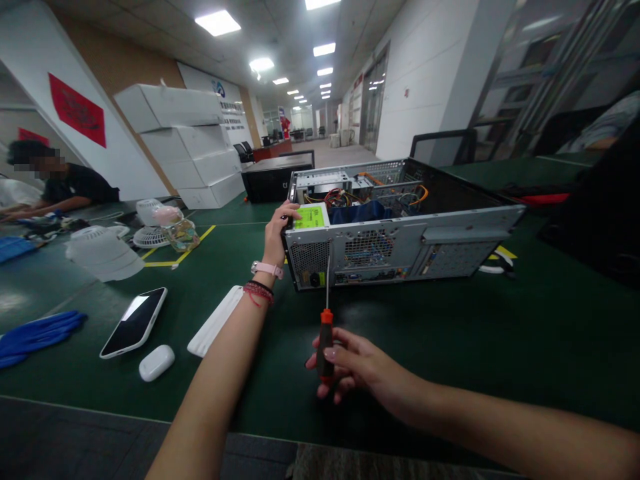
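An open computer case (410, 230) lies on its side on the green table, its rear panel facing me. Inside its left end sits a power supply with a yellow-green label (311, 217), beside colored cables. My left hand (275, 233) grips the case's left corner, fingers bent over the edge by the label. In my right hand (360, 363) is a screwdriver (327, 328) with a black and orange handle, held between thumb and fingers. Its shaft points up at the rear panel, just right of the power supply's grille; whether the tip sits in a screw is unclear.
Left of my arm lie a smartphone (135, 322), a white earbud case (157, 363), a white oblong item (215, 321) and blue gloves (43, 337). White fans (103, 253) and stacked white boxes (185, 140) stand farther back. A person (80, 183) sits at far left.
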`<state>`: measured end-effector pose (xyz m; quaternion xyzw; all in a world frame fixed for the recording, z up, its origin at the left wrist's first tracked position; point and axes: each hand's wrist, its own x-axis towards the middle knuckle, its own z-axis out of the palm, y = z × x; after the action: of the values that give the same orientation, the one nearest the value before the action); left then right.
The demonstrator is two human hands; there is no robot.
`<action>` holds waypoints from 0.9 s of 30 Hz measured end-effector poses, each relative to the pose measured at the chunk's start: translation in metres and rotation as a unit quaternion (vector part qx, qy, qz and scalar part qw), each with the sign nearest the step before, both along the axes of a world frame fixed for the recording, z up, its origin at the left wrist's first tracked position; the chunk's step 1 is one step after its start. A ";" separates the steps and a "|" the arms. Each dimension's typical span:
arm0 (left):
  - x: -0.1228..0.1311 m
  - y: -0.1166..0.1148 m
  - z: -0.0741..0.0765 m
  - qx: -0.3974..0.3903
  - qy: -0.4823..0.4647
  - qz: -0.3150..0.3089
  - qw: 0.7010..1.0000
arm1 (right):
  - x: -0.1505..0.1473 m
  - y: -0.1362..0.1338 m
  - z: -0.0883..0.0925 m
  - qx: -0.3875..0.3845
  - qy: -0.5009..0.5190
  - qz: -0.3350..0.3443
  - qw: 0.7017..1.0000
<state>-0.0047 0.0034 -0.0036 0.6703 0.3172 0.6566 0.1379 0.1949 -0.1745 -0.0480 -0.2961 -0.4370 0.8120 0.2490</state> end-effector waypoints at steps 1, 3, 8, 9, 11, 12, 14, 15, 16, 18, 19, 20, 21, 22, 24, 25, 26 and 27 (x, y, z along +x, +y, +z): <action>0.000 0.000 0.000 0.000 -0.003 0.000 1.000 | -0.002 0.001 -0.008 -0.006 -0.011 0.017 1.000; 0.000 0.000 0.000 0.000 -0.007 -0.002 1.000 | -0.005 0.002 -0.022 -0.018 -0.030 0.052 0.998; 0.000 0.002 -0.002 0.005 -0.002 -0.001 1.000 | -0.011 0.008 -0.035 -0.007 -0.024 0.106 0.994; 0.000 0.002 -0.002 0.004 0.000 0.001 1.000 | -0.013 0.009 -0.034 -0.010 -0.020 0.120 0.993; 0.000 0.001 -0.001 0.002 -0.001 0.003 1.000 | -0.018 0.010 -0.032 -0.020 -0.014 0.144 0.989; 0.000 0.001 -0.001 0.000 -0.003 0.003 1.000 | -0.021 0.011 -0.031 -0.023 -0.010 0.149 0.988; 0.001 0.000 0.000 0.001 -0.008 0.001 1.000 | -0.026 0.013 -0.030 -0.029 -0.005 0.146 0.989; 0.001 0.000 0.000 0.001 -0.010 -0.001 1.000 | -0.028 0.014 -0.030 -0.031 -0.003 0.144 0.989; 0.001 0.000 0.000 0.000 -0.011 -0.002 1.000 | -0.029 0.015 -0.030 -0.036 -0.001 0.141 0.989; 0.000 0.000 0.000 -0.001 -0.011 -0.003 1.000 | -0.030 0.016 -0.030 -0.047 0.000 0.136 0.990; 0.000 0.000 0.000 -0.001 -0.009 -0.004 1.000 | -0.029 0.016 -0.029 -0.052 0.000 0.135 0.990; -0.001 0.000 -0.001 -0.001 -0.005 -0.005 1.000 | -0.027 0.017 -0.029 -0.055 0.000 0.134 0.989; -0.001 0.001 -0.001 -0.001 -0.001 -0.006 1.000 | -0.026 0.016 -0.029 -0.056 0.001 0.133 0.990; -0.002 0.001 -0.001 0.000 0.003 -0.007 1.000 | -0.025 0.016 -0.028 -0.055 0.003 0.132 0.990; -0.003 0.002 -0.002 0.001 0.010 -0.010 1.000 | -0.024 0.016 -0.028 -0.052 0.008 0.130 0.990; -0.003 0.002 -0.002 0.003 0.012 -0.011 1.000 | -0.024 0.016 -0.028 -0.050 0.011 0.129 0.990; -0.003 0.002 -0.003 0.003 0.012 -0.012 1.000 | -0.024 0.016 -0.028 -0.050 0.013 0.129 0.990; -0.003 0.002 -0.003 0.005 0.011 -0.012 1.000 | -0.025 0.016 -0.028 -0.050 0.014 0.128 0.990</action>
<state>-0.0076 0.0057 -0.0062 0.6818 0.3077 0.6489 0.1391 0.1701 -0.1586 -0.0757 -0.2382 -0.4264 0.8623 0.1335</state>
